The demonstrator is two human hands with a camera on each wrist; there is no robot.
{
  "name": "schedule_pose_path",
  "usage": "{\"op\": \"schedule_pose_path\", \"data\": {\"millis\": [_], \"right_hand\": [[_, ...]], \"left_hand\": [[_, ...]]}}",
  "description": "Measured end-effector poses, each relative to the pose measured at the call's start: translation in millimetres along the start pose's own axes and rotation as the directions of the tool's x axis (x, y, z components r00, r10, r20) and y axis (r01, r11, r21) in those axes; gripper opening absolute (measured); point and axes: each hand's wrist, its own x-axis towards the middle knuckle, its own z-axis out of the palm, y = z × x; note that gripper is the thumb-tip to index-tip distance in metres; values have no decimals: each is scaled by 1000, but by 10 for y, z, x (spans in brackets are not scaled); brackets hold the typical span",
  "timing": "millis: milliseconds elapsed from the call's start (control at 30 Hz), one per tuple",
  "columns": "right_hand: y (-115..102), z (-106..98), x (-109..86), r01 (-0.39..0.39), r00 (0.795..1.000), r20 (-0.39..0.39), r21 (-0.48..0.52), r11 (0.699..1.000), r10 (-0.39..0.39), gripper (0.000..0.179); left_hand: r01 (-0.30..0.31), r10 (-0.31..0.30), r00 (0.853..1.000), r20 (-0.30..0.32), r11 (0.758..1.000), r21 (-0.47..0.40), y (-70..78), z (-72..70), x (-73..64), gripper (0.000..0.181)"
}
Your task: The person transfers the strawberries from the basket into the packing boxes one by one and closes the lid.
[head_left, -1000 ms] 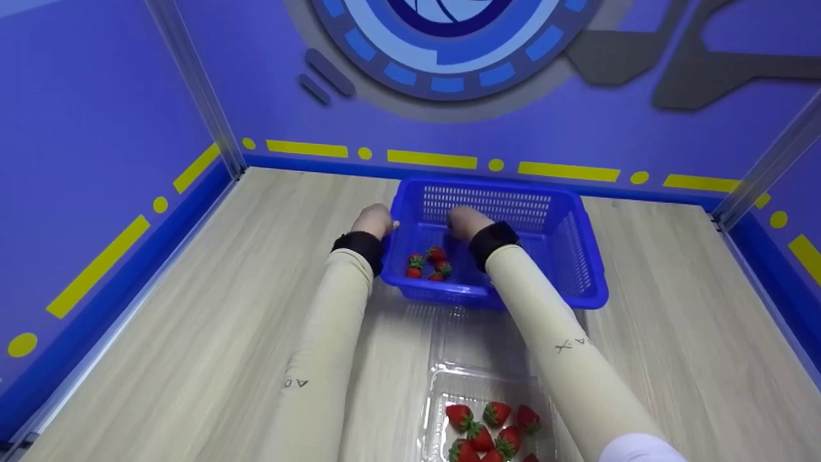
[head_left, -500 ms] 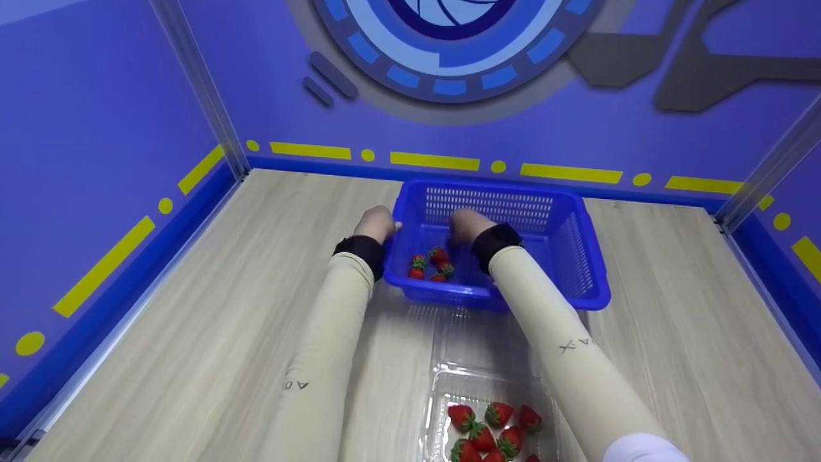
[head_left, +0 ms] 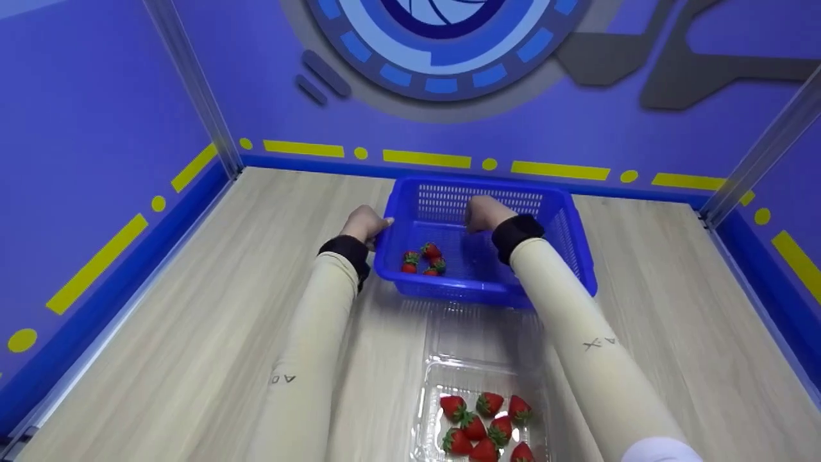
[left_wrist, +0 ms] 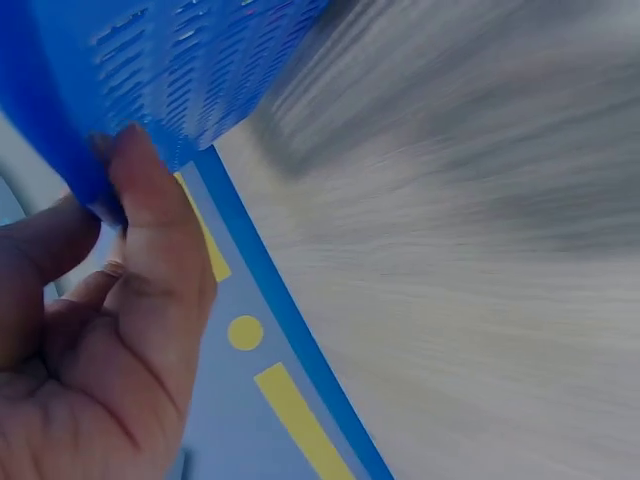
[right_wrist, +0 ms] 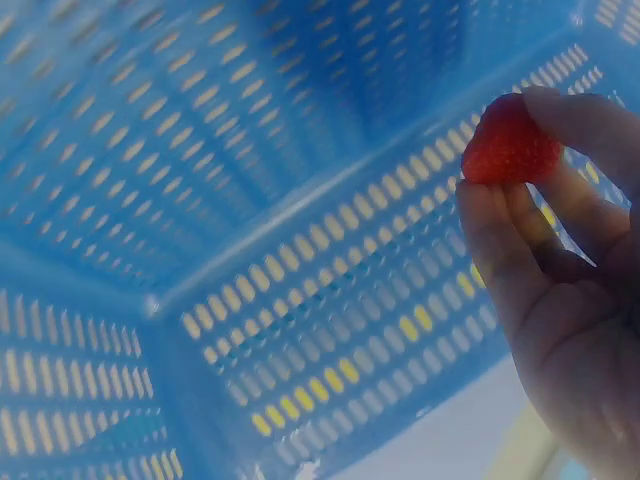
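A blue perforated basket (head_left: 462,290) stands toward the back of the table, with several strawberries (head_left: 410,264) lying in its front left corner. My left hand (head_left: 364,224) pinches the basket's left rim between thumb and fingers, as the left wrist view shows up close. Inside the basket is my right hand (head_left: 485,213), over the floor right of those berries. Between its thumb and fingertips it holds one red strawberry (right_wrist: 512,142); in the head view that berry is hidden behind the hand.
In front of the basket lies a clear plastic clamshell box (head_left: 420,410) with several strawberries (head_left: 473,426) in its near half. Its lid part (head_left: 442,333) reaches back close to the basket's front. Blue walls (head_left: 321,122) enclose the wooden table (head_left: 224,308) at the back and sides.
My right hand has moved right and slightly up inside the basket, away from the berries in the corner. The left hand keeps hold of the rim. The head view has shifted a little.
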Motion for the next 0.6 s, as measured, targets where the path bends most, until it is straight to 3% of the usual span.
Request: {"op": "schedule_pose_path", "data": {"millis": [33, 100, 167, 233, 267, 333, 400, 500, 600], "right_hand": [[19, -21, -26, 22, 1000, -2, 6, 1000, -22, 8], [38, -66, -87, 74, 997, -6, 18, 997, -74, 17], [53, -101, -170, 114, 993, -13, 26, 993, -114, 20], [48, -156, -250, 141, 990, -32, 32, 989, -140, 14], [36, -194, -293, 148, 988, -40, 35, 988, -147, 12], [14, -286, -388, 159, 986, -65, 47, 986, -155, 6], [-7, -386, -508, 192, 978, -94, 55, 980, -186, 13], [-48, -511, -741, 262, 956, -154, 56, 964, -250, 20], [-96, -571, -1007, 314, 930, -213, 45, 948, -298, 25]], "left_hand": [[2, -2, 1000, 7, 1000, -29, 46, -38, -134, 32], [-4, 3, 1000, -2, 999, -42, 65, -65, -215, 30], [-22, 22, 999, -24, 1000, -6, 38, -34, -153, 30], [-74, 79, 995, -67, 995, 72, -18, -6, -24, 33], [-104, 114, 989, -92, 988, 112, -9, -14, -38, 34], [-180, 202, 972, -124, 970, 166, 30, -57, -113, 34], [-262, 289, 948, -133, 947, 187, 77, -110, -197, 32], [-368, 386, 917, -102, 917, 156, 153, -186, -350, 36], [-434, 442, 895, -60, 893, 117, 231, -262, -549, 37]]}}
